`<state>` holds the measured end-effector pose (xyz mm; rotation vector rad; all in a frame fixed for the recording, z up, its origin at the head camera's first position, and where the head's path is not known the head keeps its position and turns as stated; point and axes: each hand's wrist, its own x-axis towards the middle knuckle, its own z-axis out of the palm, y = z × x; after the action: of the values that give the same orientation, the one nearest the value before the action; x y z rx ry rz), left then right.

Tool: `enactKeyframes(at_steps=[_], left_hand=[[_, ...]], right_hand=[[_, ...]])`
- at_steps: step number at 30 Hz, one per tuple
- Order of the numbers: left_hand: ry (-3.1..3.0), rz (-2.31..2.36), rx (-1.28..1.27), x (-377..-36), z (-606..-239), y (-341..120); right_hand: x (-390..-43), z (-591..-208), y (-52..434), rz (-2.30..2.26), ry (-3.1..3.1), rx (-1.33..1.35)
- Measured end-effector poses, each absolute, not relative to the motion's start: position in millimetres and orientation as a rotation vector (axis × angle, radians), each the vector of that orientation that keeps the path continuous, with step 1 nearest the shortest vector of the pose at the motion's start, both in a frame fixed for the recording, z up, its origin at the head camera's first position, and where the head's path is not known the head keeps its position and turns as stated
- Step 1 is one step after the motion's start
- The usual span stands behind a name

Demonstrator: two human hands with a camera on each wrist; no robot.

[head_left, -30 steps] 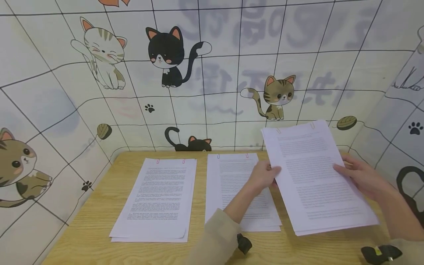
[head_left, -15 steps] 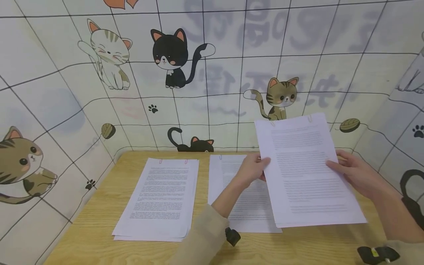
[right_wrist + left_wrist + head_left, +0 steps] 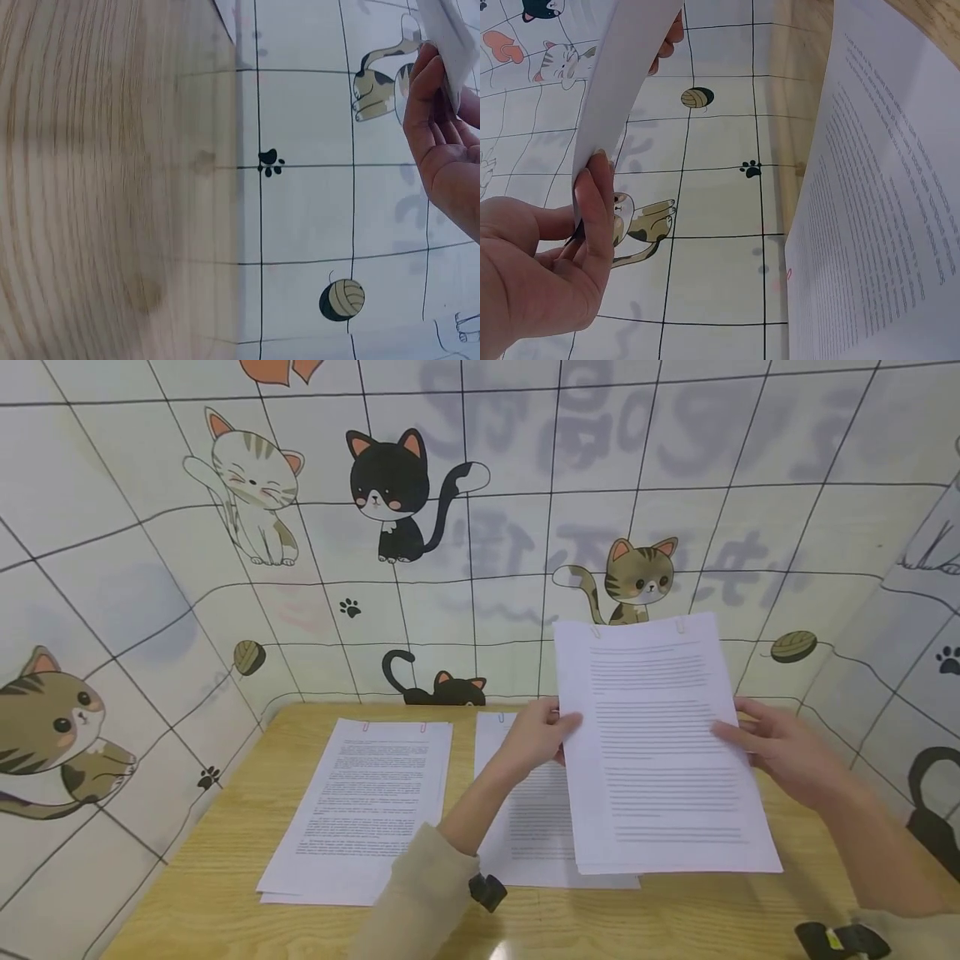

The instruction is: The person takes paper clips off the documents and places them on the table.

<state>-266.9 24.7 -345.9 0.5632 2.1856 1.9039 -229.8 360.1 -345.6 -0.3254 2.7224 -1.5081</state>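
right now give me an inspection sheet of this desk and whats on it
surface: wooden table, light grain, set into a corner.
job's things: clipped paper stack held up off the table, tilted toward the person.
clutter: left paper stack and middle paper stack lie flat, side by side, apart; the held stack hides part of the middle one.
hands: left hand grips the held stack's left edge; right hand grips its right edge.
cables: nothing seen.
surroundings: cat-print wall covering with grid lines on three sides; beige sleeve and a dark wrist strap.
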Motion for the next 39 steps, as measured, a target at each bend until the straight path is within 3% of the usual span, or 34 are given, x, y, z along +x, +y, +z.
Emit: enactKeyframes(at_steps=[39], left_hand=[[2.41,1.846,0.567,-238,-352,-88]], right_hand=[[-218,-357,270,-1.741,2.502,-0.746]])
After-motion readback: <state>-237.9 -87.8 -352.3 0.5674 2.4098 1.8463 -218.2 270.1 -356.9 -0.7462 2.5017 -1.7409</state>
